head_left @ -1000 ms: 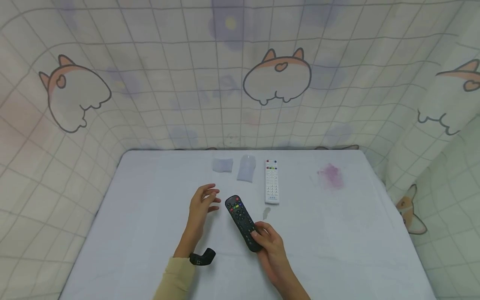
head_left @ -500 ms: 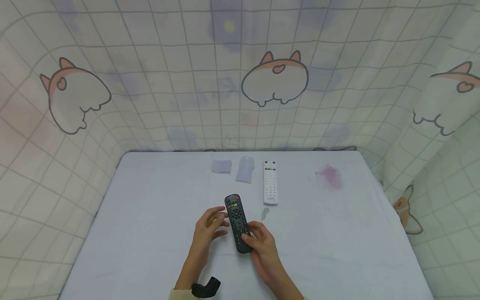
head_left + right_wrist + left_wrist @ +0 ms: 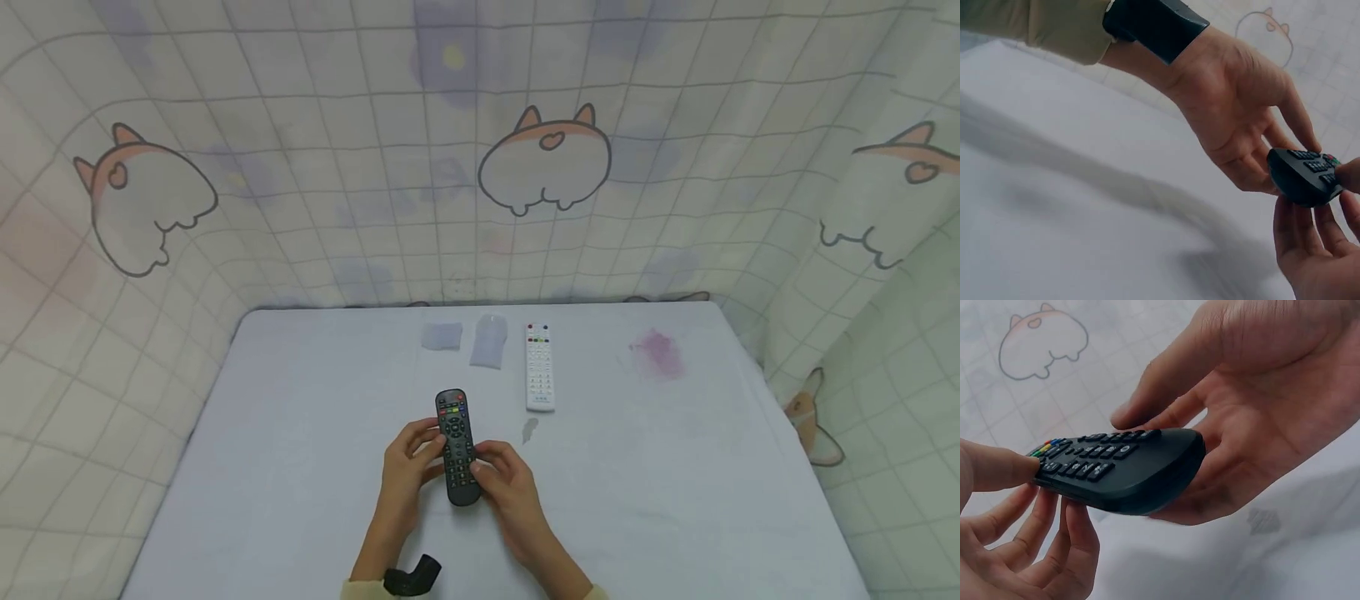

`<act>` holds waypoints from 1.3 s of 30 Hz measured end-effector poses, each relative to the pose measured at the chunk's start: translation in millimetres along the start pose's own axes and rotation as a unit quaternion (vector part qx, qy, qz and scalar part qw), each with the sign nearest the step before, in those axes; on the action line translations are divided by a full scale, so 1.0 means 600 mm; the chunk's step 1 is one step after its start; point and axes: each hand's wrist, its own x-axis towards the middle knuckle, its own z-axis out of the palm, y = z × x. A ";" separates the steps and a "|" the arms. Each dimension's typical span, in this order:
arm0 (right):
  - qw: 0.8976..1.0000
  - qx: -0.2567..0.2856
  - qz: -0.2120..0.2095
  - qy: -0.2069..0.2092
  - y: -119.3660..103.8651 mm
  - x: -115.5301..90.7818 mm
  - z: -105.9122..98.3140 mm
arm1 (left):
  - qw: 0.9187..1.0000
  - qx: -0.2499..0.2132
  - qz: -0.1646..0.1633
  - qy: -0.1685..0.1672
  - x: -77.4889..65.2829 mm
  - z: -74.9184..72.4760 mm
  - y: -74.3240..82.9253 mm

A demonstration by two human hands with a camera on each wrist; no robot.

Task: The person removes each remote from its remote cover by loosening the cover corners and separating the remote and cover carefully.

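Note:
A black remote control [image 3: 457, 447] is held above the white-covered table, its buttons facing up and its far end leaning slightly left. My left hand [image 3: 403, 477] grips its left edge, thumb on top and fingers curled beneath, as the left wrist view shows. On the opposite edge, my right hand [image 3: 513, 493] holds the lower part, with its thumb over the side and fingers underneath. Close up, the remote's rounded near end [image 3: 1166, 469] shows between both hands. The right wrist view shows the remote [image 3: 1300, 178] between the fingertips of both hands.
A white remote control [image 3: 539, 368] lies farther back on the table [image 3: 300, 400]. Left of it are two pale, translucent flat pieces [image 3: 489, 342], maybe plastic or film. A pink stain [image 3: 660, 353] marks the cloth at right. A patterned curtain [image 3: 337, 167] surrounds the back and sides.
My right hand has brought the black remote left and turned it more upright. My left hand, apart from it earlier, has come down and in and now grips its left edge.

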 end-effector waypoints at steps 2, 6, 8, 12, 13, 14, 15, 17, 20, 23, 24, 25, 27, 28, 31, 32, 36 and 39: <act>1.000 -0.026 -0.005 0.000 -0.002 0.005 0.001 | 1.000 0.006 -0.001 0.010 0.005 -0.003 0.002; 0.997 -0.069 -0.022 0.008 -0.006 0.018 0.005 | 1.000 0.019 0.000 0.022 0.018 -0.005 0.005; 0.996 -0.081 -0.027 0.015 -0.009 0.025 0.007 | 0.999 0.027 0.005 0.027 0.025 -0.004 0.008; 0.994 -0.097 -0.028 0.028 -0.013 0.044 0.012 | 0.998 0.044 0.013 0.042 0.043 -0.002 0.014; 0.994 -0.102 -0.030 0.029 -0.014 0.049 0.013 | 0.998 0.051 0.015 0.044 0.049 -0.002 0.015; 0.994 -0.104 -0.030 0.029 -0.015 0.054 0.015 | 0.997 0.056 0.016 0.046 0.054 -0.003 0.017; 0.994 -0.105 -0.030 0.029 -0.015 0.060 0.016 | 0.997 0.063 0.018 0.047 0.060 -0.003 0.018; 0.993 -0.106 -0.031 0.027 -0.015 0.073 0.018 | 0.996 0.074 0.020 0.045 0.069 -0.006 0.021; 0.994 -0.102 -0.031 0.022 -0.013 0.093 0.022 | 0.996 0.083 0.015 0.038 0.082 -0.012 0.025; 0.993 -0.108 -0.032 0.023 -0.013 0.111 0.027 | 0.994 0.104 0.009 0.029 0.093 -0.019 0.029; 0.993 -0.111 -0.032 0.025 -0.013 0.117 0.029 | 0.993 0.112 0.005 0.025 0.097 -0.021 0.030; 0.992 -0.118 -0.033 0.029 -0.013 0.123 0.030 | 0.992 0.123 0.002 0.022 0.101 -0.022 0.032; 0.991 -0.128 -0.034 0.036 -0.014 0.132 0.033 | 0.990 0.141 -0.004 0.015 0.108 -0.024 0.035; 0.990 -0.132 -0.036 0.039 -0.014 0.137 0.034 | 0.989 0.148 -0.008 0.012 0.111 -0.024 0.037; 0.987 -0.148 -0.044 0.048 -0.011 0.150 0.036 | 0.987 0.159 -0.014 0.007 0.120 -0.024 0.039; 0.985 -0.155 -0.048 0.051 -0.009 0.155 0.036 | 0.987 0.161 -0.014 0.007 0.122 -0.024 0.040; 0.975 -0.197 -0.074 0.064 0.003 0.171 0.037 | 0.982 0.186 -0.006 0.014 0.134 -0.021 0.036; 0.966 -0.228 -0.094 0.070 0.012 0.182 0.038 | 0.975 0.219 0.001 0.026 0.142 -0.020 0.031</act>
